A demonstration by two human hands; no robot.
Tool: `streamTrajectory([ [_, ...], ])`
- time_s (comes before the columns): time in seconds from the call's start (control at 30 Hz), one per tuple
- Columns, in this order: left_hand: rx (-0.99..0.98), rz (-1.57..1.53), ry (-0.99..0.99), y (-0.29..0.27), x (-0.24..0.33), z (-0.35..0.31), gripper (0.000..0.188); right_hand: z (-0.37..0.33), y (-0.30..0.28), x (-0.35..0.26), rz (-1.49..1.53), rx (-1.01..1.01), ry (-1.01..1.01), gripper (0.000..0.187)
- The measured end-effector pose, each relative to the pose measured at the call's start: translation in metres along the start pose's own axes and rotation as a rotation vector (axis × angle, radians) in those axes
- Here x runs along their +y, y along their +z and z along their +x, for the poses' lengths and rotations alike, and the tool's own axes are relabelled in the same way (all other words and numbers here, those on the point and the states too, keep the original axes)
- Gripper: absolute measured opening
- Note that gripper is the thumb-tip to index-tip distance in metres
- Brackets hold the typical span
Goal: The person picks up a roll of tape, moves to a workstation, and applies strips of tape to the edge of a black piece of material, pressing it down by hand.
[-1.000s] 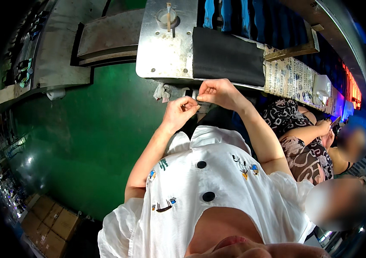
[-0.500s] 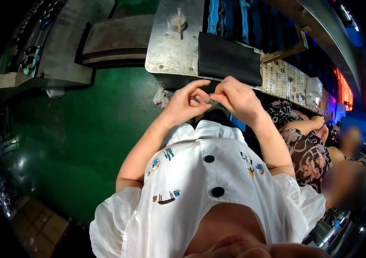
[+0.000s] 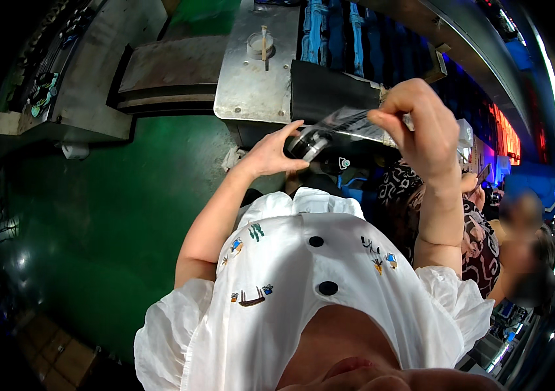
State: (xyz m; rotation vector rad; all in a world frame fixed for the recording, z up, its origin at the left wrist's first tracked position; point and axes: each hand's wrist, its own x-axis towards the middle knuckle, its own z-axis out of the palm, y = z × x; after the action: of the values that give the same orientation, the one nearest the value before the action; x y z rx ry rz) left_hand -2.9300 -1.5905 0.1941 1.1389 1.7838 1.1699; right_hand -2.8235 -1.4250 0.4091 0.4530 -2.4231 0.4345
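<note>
Between the thumb and fingers of my left hand (image 3: 269, 154) sits a roll of clear tape (image 3: 316, 144), held on edge just in front of the bench. A shiny see-through strip (image 3: 349, 121) stretches from the roll up to my right hand (image 3: 423, 127). That hand pinches the free end of the strip between thumb and fingertips, higher and to the right. Directly behind the tape, a black sheet (image 3: 333, 92) lies on the bench.
On the metal bench top (image 3: 241, 91) stands a small round tub (image 3: 259, 45) with a brush across it. Bluish strip-like pieces (image 3: 336, 39) lie in rows beyond. At right sits a person in a patterned garment (image 3: 479, 238). Cardboard boxes (image 3: 59, 352) stand at lower left.
My hands were close together at the bench edge. My right hand has moved up and right, drawing out a length of tape, and the roll in my left hand now shows.
</note>
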Motion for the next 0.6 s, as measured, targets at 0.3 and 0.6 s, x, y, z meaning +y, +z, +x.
streamTrajectory([
  [0.3, 0.246, 0.034, 0.205, 0.018, -0.015, 0.038, 0.056, 0.026, -0.04, 0.007, -0.122, 0.093, -0.059, 0.023],
  [0.6, 0.132, -0.606, -0.036, 0.068, -0.019, 0.039, 0.053, 0.028, -0.043, 0.008, -0.154, 0.124, -0.094, 0.025],
])
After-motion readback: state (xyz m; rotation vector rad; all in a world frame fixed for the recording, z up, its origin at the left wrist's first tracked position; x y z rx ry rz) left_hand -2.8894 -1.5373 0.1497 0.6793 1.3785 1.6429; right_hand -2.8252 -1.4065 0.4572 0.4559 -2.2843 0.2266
